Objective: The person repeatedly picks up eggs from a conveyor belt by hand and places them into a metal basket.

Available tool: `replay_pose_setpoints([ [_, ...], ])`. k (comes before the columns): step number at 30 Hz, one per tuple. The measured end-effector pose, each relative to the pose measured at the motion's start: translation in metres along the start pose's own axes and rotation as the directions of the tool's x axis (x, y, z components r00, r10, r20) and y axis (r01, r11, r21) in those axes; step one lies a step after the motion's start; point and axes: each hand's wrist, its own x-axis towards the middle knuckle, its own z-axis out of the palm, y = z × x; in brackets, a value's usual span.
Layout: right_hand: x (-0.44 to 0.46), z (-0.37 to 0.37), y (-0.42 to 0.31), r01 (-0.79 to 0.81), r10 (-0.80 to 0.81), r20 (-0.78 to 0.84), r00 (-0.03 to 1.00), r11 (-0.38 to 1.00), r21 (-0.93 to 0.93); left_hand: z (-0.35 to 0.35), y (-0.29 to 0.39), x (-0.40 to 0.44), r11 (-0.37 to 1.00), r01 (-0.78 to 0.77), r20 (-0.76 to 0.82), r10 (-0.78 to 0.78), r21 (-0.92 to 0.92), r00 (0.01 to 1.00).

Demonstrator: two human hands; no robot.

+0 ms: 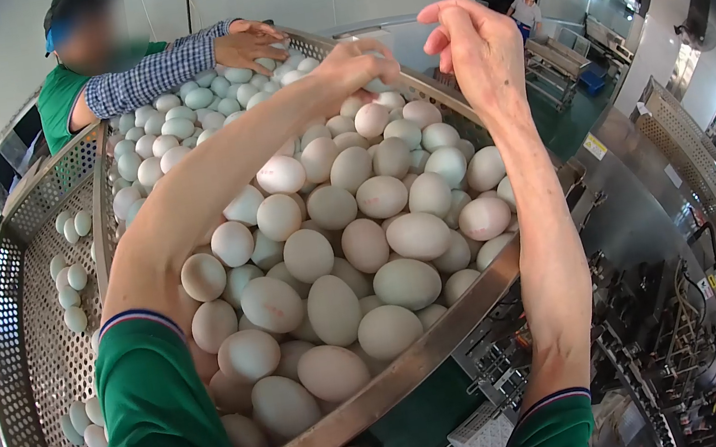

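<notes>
Metal tray (350, 421) heaped with eggs (332, 207), co-worker's sleeve (160, 75) across; left hand (356, 68), right hand (479, 43) apart, grips unclear.

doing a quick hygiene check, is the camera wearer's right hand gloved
No, the right hand is bare, with its knuckles and creases plainly uncovered.

short green sleeves (164, 410) — cuffs (136, 313) edged in navy, white and red — and bare forearms (553, 259).
</notes>
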Motion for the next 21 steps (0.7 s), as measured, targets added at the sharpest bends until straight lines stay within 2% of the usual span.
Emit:
replay_pose_setpoints([
  [1, 0.000, 0.000, 0.000, 0.003, -0.003, -0.004, 1.000, 1.000, -0.007, -0.006, -0.014, 0.020, 0.989, 0.025, -0.088, -0.012, 0.143, 0.996],
  [4, 0.002, 0.000, 0.004, 0.024, -0.024, -0.005, 1.000, 1.000, 0.010, 0.000, -0.030, 0.039, 0.920, 0.189, -0.150, -0.145, 0.343, 0.978],
  [8, -0.001, 0.003, 0.002, 0.050, -0.050, -0.003, 0.999, 0.999, 0.009, 0.016, -0.053, 0.058, 0.634, 0.051, -0.117, 0.063, 0.772, 0.991],
  [11, 0.000, 0.003, 0.004, 0.070, -0.069, 0.011, 0.998, 0.998, -0.009, 0.028, -0.075, 0.072, 0.536, 0.001, -0.041, 0.063, 0.844, 0.997],
  [14, 0.003, 0.003, 0.012, 0.100, -0.098, 0.028, 0.995, 0.990, -0.101, 0.044, -0.069, 0.070, 0.604, 0.101, -0.121, -0.008, 0.791, 0.993],
  [15, 0.004, 0.002, 0.015, 0.115, -0.111, 0.035, 0.993, 0.983, -0.143, 0.041, -0.075, 0.073, 0.613, 0.075, -0.071, -0.032, 0.787, 0.997],
  [17, 0.004, 0.006, 0.020, 0.103, -0.102, 0.014, 0.995, 0.984, -0.147, 0.038, -0.080, 0.070, 0.500, 0.018, -0.022, 0.001, 0.866, 1.000],
  [18, 0.003, 0.009, 0.023, 0.099, -0.099, 0.007, 0.995, 0.984, -0.146, 0.036, -0.076, 0.061, 0.502, 0.023, -0.008, -0.033, 0.864, 0.999],
  [19, 0.003, 0.011, 0.026, 0.078, -0.062, 0.079, 0.995, 0.971, -0.226, 0.033, -0.071, 0.050, 0.504, 0.029, 0.006, -0.067, 0.863, 0.998],
  [21, 0.004, 0.011, 0.032, 0.072, 0.010, 0.212, 0.977, 0.924, -0.376, 0.017, -0.063, 0.038, 0.410, -0.053, 0.086, -0.062, 0.911, 0.994],
])
